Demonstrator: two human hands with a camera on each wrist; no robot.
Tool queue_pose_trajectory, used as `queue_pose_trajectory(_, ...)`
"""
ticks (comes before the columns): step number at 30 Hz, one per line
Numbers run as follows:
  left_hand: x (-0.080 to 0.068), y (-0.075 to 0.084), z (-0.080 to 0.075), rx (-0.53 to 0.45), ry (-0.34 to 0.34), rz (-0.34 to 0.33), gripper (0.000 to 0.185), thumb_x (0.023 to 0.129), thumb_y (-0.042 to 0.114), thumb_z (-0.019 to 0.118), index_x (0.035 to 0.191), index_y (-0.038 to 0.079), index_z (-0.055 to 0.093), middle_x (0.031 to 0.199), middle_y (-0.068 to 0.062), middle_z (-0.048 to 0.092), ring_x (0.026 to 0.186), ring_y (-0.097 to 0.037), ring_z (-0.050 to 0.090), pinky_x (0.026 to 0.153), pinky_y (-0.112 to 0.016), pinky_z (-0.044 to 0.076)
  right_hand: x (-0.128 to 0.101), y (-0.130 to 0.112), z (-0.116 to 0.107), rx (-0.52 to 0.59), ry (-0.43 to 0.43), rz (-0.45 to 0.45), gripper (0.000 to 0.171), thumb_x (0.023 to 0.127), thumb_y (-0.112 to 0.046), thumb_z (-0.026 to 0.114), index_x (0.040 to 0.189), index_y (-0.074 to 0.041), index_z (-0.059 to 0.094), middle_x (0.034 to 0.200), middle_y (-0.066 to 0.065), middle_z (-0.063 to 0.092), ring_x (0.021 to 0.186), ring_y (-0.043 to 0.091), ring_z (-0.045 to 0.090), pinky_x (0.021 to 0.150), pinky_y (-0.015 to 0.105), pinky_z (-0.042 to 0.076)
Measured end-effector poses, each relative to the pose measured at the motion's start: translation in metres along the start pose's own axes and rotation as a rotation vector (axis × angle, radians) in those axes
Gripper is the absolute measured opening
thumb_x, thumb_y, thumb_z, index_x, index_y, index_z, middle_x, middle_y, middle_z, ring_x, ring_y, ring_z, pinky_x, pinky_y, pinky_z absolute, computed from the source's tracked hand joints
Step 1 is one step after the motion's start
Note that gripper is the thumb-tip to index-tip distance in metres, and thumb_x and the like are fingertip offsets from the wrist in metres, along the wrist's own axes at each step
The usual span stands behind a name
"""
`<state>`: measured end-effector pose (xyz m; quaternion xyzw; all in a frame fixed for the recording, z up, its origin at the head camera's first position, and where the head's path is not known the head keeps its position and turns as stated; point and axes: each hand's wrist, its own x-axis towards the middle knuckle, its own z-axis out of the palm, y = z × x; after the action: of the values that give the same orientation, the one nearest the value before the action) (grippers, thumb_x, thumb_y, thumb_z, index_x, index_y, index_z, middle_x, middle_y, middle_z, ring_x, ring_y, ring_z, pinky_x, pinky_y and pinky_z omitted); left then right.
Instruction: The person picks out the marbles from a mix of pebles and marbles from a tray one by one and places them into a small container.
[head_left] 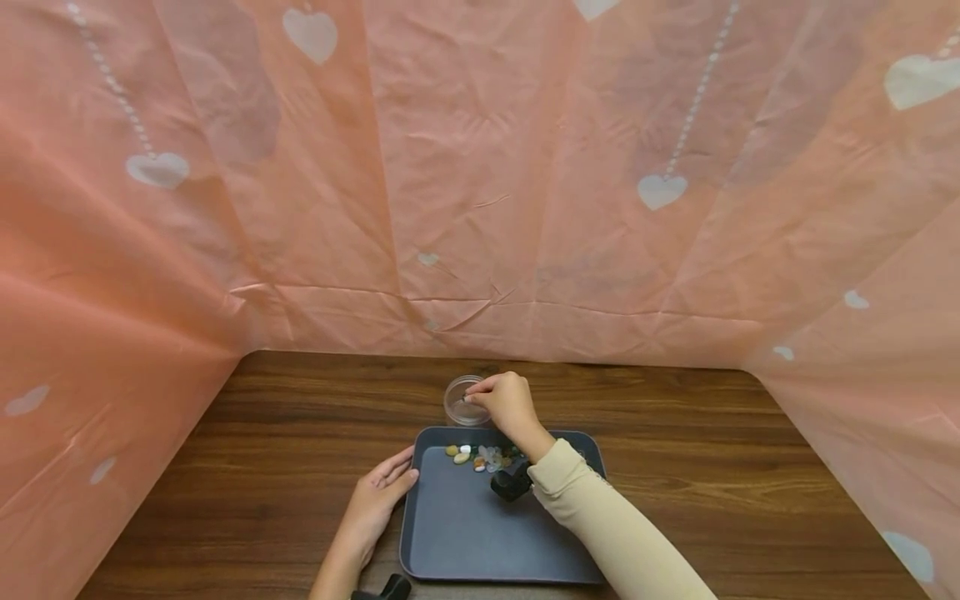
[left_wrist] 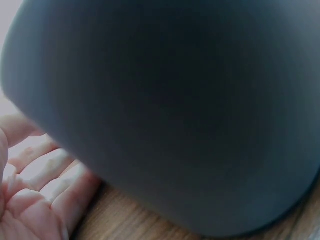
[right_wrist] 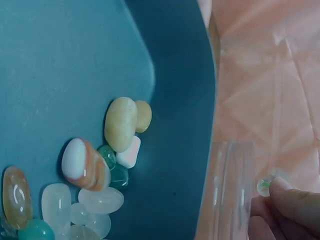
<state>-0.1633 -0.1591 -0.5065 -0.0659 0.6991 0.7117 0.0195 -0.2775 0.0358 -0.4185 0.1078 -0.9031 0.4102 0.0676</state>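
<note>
A dark grey tray [head_left: 480,533] lies on the wooden table with several polished stones [head_left: 491,458] near its far side. At the tray's left rim is my left hand [head_left: 375,500], its fingers and thumb touching the edge with little bend; the left wrist view shows the palm and fingers [left_wrist: 45,170] partly behind the dark tray wall [left_wrist: 175,125]. Past the far rim, my right hand [head_left: 510,408] pinches a small clear, greenish-tinted stone [right_wrist: 264,187] between thumb and fingertip. That hand is above a round clear plastic container [head_left: 455,408], whose far right part it covers.
Pink cloth [head_left: 480,250] with white hearts hangs around the table [head_left: 712,450] at the back and both sides. The tray's upright wall [right_wrist: 185,100] stands between the stones and the container. White, yellow, green and orange-banded stones [right_wrist: 82,165] lie close together.
</note>
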Motion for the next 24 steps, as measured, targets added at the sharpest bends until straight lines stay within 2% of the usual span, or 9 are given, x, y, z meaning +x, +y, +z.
queue_pose_trajectory(7, -0.0005, -0.0002, 0.0006, 0.003, -0.008, 0.015, 0.047, 0.097, 0.017, 0.063, 0.14, 0.0, 0.054, 0.139, -0.021, 0.058, 0.132, -0.031, 0.055, 0.092, -0.013, 0.048, 0.0006, -0.0008, 0.0063, -0.047, -0.013, -0.047, 0.005, 0.08, -0.012, 0.082, 0.082, -0.007, 0.082, 0.085, 0.008, 0.079, 0.087, 0.025, 0.074, 0.065, 0.025, 0.054)
queue_pose_trajectory(11, -0.0003, -0.0001, 0.0003, 0.004, -0.004, 0.007, 0.047, 0.096, 0.017, 0.064, 0.14, 0.001, 0.055, 0.14, -0.02, 0.059, 0.133, -0.03, 0.054, 0.092, -0.013, 0.048, -0.0001, -0.0002, 0.0083, -0.046, -0.02, -0.037, 0.004, 0.08, -0.01, 0.081, 0.082, -0.007, 0.082, 0.085, 0.008, 0.079, 0.086, 0.024, 0.074, 0.062, 0.023, 0.053)
queue_pose_trajectory(19, -0.0018, 0.0004, 0.0016, 0.015, -0.008, 0.006, 0.047, 0.098, 0.018, 0.063, 0.14, 0.0, 0.054, 0.141, -0.021, 0.058, 0.135, -0.032, 0.052, 0.1, -0.025, 0.05, -0.0009, 0.0008, 0.0083, -0.043, -0.01, -0.036, 0.005, 0.08, -0.008, 0.081, 0.083, -0.005, 0.082, 0.084, 0.009, 0.078, 0.085, 0.024, 0.074, 0.06, 0.021, 0.052)
queue_pose_trajectory(24, -0.0031, 0.0011, 0.0014, 0.005, -0.002, 0.004, 0.047, 0.097, 0.018, 0.064, 0.14, 0.001, 0.054, 0.14, -0.021, 0.058, 0.134, -0.031, 0.053, 0.1, -0.024, 0.049, -0.0038, -0.0018, 0.0028, 0.011, 0.015, -0.007, 0.005, 0.079, -0.008, 0.081, 0.084, -0.005, 0.082, 0.086, 0.01, 0.078, 0.077, 0.018, 0.071, 0.054, 0.018, 0.044)
